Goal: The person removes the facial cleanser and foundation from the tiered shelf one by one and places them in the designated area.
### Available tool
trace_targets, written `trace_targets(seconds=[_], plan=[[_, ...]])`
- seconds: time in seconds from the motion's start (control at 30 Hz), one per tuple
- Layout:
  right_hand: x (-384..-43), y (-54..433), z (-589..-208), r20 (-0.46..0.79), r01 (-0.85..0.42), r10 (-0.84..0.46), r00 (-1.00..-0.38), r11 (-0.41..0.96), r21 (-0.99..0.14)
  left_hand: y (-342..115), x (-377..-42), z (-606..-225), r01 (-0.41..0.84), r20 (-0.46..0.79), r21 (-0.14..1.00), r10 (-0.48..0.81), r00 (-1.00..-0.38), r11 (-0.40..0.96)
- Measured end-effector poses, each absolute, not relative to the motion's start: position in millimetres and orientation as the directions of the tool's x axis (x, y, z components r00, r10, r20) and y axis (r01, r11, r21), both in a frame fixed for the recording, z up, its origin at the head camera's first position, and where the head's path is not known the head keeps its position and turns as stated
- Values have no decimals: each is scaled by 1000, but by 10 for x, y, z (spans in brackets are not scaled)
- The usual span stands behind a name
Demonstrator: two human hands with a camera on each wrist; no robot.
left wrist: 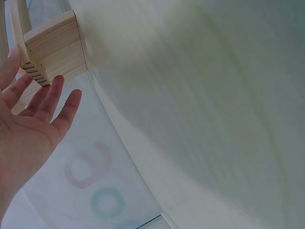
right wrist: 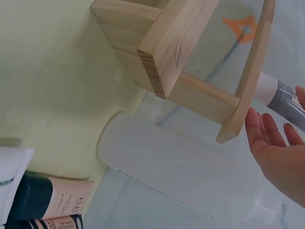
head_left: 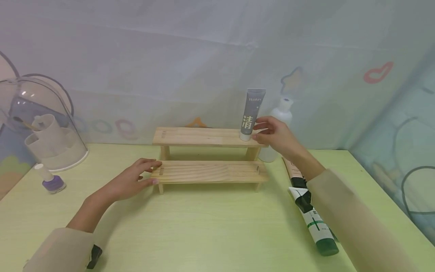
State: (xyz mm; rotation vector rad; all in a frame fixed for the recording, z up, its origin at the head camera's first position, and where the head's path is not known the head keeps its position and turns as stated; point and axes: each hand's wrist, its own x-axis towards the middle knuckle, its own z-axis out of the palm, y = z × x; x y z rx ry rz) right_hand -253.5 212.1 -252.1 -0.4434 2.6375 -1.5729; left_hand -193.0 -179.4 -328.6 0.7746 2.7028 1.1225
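Observation:
A two-tier wooden stand (head_left: 204, 173) is on the table in the head view. My left hand (head_left: 130, 180) holds the left end of its lower tier, fingers at the back corner and thumb at the front; the same hand (left wrist: 33, 124) shows at the wood's end in the left wrist view. A grey squeeze tube (head_left: 252, 109) stands upright, white cap down, at the right of the upper tier. Beside the tube, my right hand (head_left: 276, 136) has its thumb and fingers at the tube's right side, not wrapped round it. The right wrist view shows fingertips by the shelf edge and the tube (right wrist: 286, 102).
Behind the right hand is a white bottle (head_left: 268, 153). Several tubes, including a white and green tube (head_left: 316, 223), lie under the right forearm. At the left are a clear domed holder (head_left: 56, 147) and purple nail polish (head_left: 53, 184). A black item (head_left: 95, 256) lies by the left sleeve.

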Motion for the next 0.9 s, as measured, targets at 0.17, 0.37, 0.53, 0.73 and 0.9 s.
trace_targets(seconds=[0.17, 0.37, 0.53, 0.73, 0.9], plan=[[-2593, 2080, -2540, 122, -211, -234, -965, 406, -889, -1790, -1928, -3283, 413, 89, 688, 496, -864, 597], [-2628, 2041, -2547, 147, -216, -213, -966, 349, -912, -1793, -1925, -3289, 408, 87, 690, 492, -866, 597], [-2626, 2017, -2544, 158, -214, -205, -966, 289, -933, -1793, -1929, -3297, 411, 87, 687, 493, -865, 599], [-2629, 1993, -2559, 166, -209, -180, -970, 258, -943, -1786, -1924, -3290, 411, 87, 689, 494, -865, 597], [-2632, 1965, -2559, 180, -218, -165, -970, 256, -942, -1790, -1911, -3283, 402, 83, 701, 492, -867, 590]])
